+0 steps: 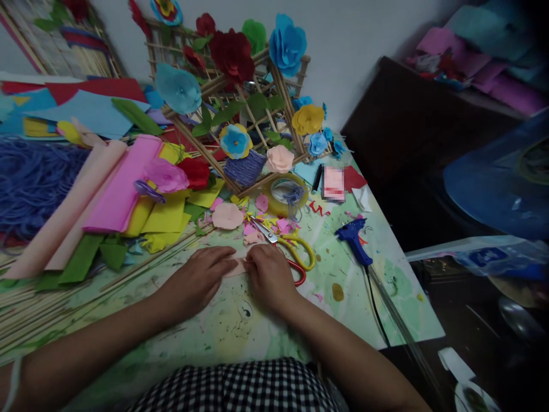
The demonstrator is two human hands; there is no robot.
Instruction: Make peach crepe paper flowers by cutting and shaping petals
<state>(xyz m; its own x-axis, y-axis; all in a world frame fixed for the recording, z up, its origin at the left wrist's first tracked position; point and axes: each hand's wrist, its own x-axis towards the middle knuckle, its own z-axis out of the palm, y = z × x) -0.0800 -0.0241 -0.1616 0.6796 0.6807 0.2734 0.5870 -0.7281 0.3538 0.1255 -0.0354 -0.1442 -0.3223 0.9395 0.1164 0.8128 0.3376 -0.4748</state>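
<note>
Near the table's front, my left hand (201, 281) rests low over a small piece of pale pink paper (235, 267), its fingers together and lying flat on the paper's left part. My right hand (271, 276) pinches the same paper at its right edge with curled fingers. Just beyond the hands lies a round pale pink paper disc (227, 216). Scissors with yellow handles (302, 252) point up and left beside my right hand, and a red handle (299, 273) shows partly behind that hand.
A bamboo frame with paper flowers (201, 146) stands at the back. Rolled paper (124, 183) and sticks (34, 315) lie left. On the right are a tape roll (286, 193), a blue glue gun (355, 237) with its cord, and the table's edge.
</note>
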